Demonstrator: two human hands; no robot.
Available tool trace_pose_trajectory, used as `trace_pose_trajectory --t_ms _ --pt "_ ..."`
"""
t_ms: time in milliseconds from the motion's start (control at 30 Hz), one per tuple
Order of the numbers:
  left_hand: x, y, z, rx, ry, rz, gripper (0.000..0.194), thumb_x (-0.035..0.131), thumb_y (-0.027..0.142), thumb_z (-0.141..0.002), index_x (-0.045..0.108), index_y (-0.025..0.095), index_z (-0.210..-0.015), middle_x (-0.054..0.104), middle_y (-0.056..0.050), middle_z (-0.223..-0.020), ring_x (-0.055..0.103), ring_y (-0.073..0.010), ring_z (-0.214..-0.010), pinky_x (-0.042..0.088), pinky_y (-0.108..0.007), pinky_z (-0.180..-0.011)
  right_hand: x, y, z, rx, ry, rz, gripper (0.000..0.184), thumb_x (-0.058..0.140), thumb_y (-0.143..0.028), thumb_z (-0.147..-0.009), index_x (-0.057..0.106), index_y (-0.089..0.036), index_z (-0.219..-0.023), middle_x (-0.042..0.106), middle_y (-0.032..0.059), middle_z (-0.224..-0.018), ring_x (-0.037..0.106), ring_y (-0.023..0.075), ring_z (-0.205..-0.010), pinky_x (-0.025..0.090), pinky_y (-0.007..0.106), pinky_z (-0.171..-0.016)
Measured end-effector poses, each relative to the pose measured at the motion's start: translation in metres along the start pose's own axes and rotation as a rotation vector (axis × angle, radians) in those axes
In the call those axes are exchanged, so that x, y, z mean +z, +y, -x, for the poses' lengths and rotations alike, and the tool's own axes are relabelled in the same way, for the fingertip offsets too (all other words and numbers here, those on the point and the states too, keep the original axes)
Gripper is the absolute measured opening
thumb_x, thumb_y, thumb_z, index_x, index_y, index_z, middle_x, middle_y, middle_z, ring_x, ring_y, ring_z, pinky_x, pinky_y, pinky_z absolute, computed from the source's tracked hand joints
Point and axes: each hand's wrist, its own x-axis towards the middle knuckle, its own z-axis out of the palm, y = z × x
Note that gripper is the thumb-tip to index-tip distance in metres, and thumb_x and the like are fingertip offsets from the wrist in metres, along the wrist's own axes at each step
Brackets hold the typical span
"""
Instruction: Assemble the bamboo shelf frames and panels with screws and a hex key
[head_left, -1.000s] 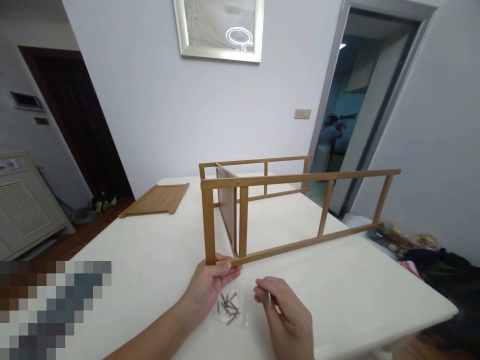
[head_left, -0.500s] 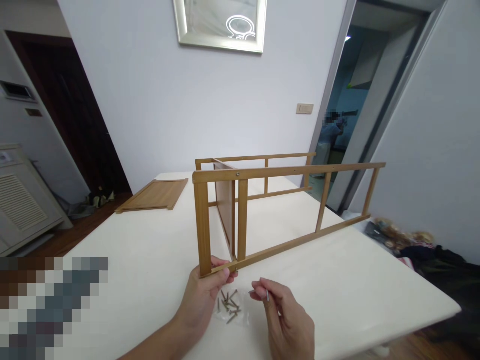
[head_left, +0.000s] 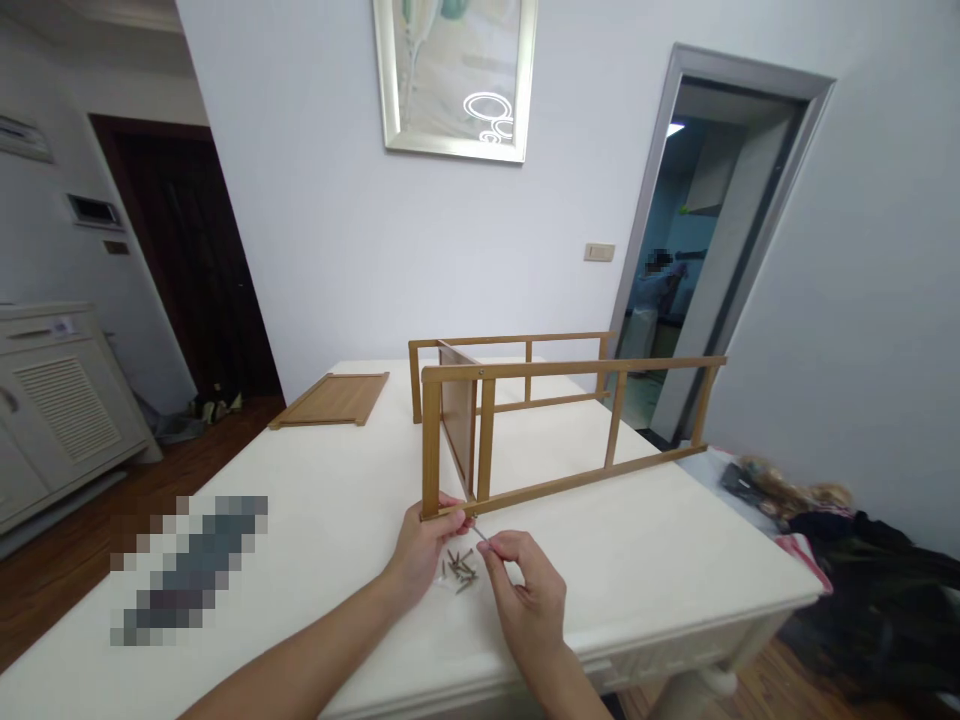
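Note:
A wooden rack frame [head_left: 430, 445] lies on its side on the white table [head_left: 360, 600], with a shelf panel [head_left: 457, 425] fitted between its two ladder-like sides. My left hand [head_left: 415, 555] is closed around the lower rail at the near corner. Between thumb and fingertips, my right hand [head_left: 531, 590] pinches a thin metal hex key [head_left: 481, 537]. Its tip reaches a small screw at the rail, beside my left fingertips; whether it sits in the head I cannot tell. Several loose screws [head_left: 462, 572] lie on a clear plastic bag between my hands.
A flat wooden panel [head_left: 334, 399] lies at the table's far left. A blurred-out item [head_left: 199, 570] is on the left part of the table. Clothes [head_left: 862, 560] are heaped to the right. Through the doorway, a person [head_left: 652, 295] stands in another room.
My right hand has brought the hex key from beside the screws up and left to the screw at the rail. My left hand keeps its grip. The view has tilted upward.

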Motion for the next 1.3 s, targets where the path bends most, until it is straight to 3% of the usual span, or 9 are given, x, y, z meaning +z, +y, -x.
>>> trace_pose_trajectory --t_ms 433,633,800,1000,1300 --pt "-0.003 -0.008 -0.005 -0.007 0.001 0.012 0.026 0.085 0.026 -0.059 0.065 0.016 -0.071 0.068 -0.002 -0.066 0.064 -0.0168 -0.068 0.048 -0.03 -0.072 0.007 0.017 0.007 -0.179 -0.053 -0.023 0.018 0.057 -0.006 -0.085 0.052 -0.023 -0.087 0.058 0.0003 -0.069 0.06 0.0144 -0.059 0.05 0.024 -0.052" --pt "-0.007 -0.01 -0.007 -0.049 0.011 0.02 0.026 0.085 0.026 -0.059 0.064 0.017 -0.071 0.068 -0.002 -0.069 0.063 -0.0171 -0.069 0.047 -0.03 -0.073 0.015 0.018 0.011 -0.102 0.018 0.036 0.017 0.057 -0.008 -0.086 0.053 -0.024 -0.085 0.06 0.0007 -0.068 0.06 0.0149 -0.056 0.049 0.025 -0.05" --pt "-0.006 -0.007 -0.003 -0.071 0.03 0.013 0.026 0.084 0.027 -0.061 0.063 0.017 -0.073 0.067 -0.001 -0.071 0.063 -0.0172 -0.072 0.047 -0.03 -0.075 0.015 0.017 0.006 -0.116 0.061 0.05 0.017 0.057 -0.008 -0.086 0.052 -0.022 -0.078 0.06 0.0 -0.066 0.059 0.0115 -0.052 0.048 0.02 -0.048" --pt "-0.004 -0.005 -0.003 -0.066 0.018 0.02 0.024 0.083 0.025 -0.062 0.064 0.016 -0.074 0.068 -0.002 -0.071 0.063 -0.0176 -0.072 0.047 -0.031 -0.075 0.007 0.014 0.003 -0.111 -0.05 0.046 0.019 0.059 -0.002 -0.084 0.054 -0.021 -0.085 0.063 0.0007 -0.072 0.064 0.012 -0.061 0.053 0.02 -0.056" --pt "-0.003 -0.004 -0.003 -0.075 0.024 0.007 0.031 0.086 0.029 -0.06 0.072 0.012 -0.083 0.071 -0.006 -0.077 0.064 -0.0188 -0.074 0.048 -0.032 -0.077 0.008 0.015 0.005 -0.113 -0.056 0.045 0.02 0.056 -0.002 -0.086 0.053 -0.021 -0.087 0.06 0.0019 -0.074 0.061 0.0125 -0.065 0.052 0.021 -0.058"
